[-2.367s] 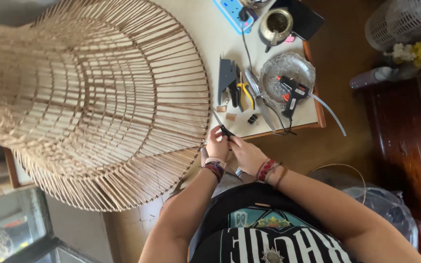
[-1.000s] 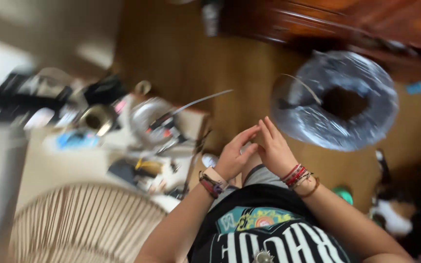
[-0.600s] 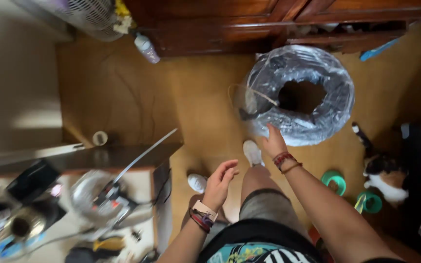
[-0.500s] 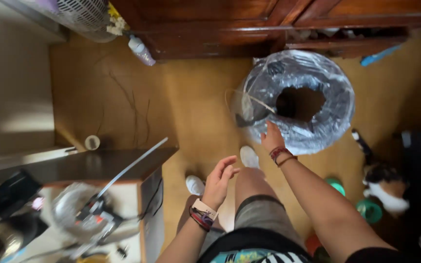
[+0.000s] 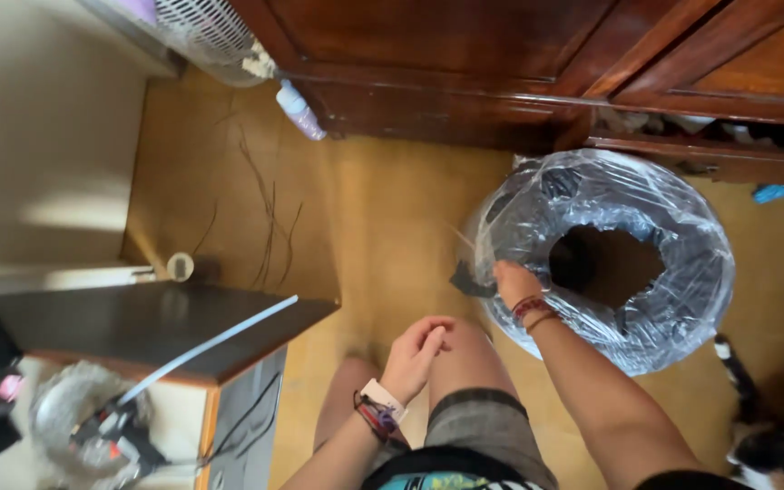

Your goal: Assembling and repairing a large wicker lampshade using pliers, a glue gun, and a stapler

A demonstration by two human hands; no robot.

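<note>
A big ring-shaped coil point(image 5: 610, 254) wrapped in clear plastic film lies on the yellowish floor in front of a dark wooden cabinet. My right hand point(image 5: 512, 283) reaches down to the coil's near left edge, its fingers touching the wrap beside a dark loose end point(image 5: 472, 281). Whether it grips that end I cannot tell. My left hand point(image 5: 417, 349) hovers above my knee with fingers loosely curled, holding nothing. Both wrists carry bracelets.
A dark wooden cabinet point(image 5: 537, 63) runs along the top. A table corner point(image 5: 138, 331) at lower left holds a thin white rod point(image 5: 206, 345) and tangled tools. Thin strands point(image 5: 265, 209), a small tape roll point(image 5: 180, 266) and a bottle point(image 5: 301, 111) lie on the floor.
The view swung from the woven cane lampshade and work table down to the floor. My right hand stretched out to the wrapped coil; my left hand dropped toward my knee.
</note>
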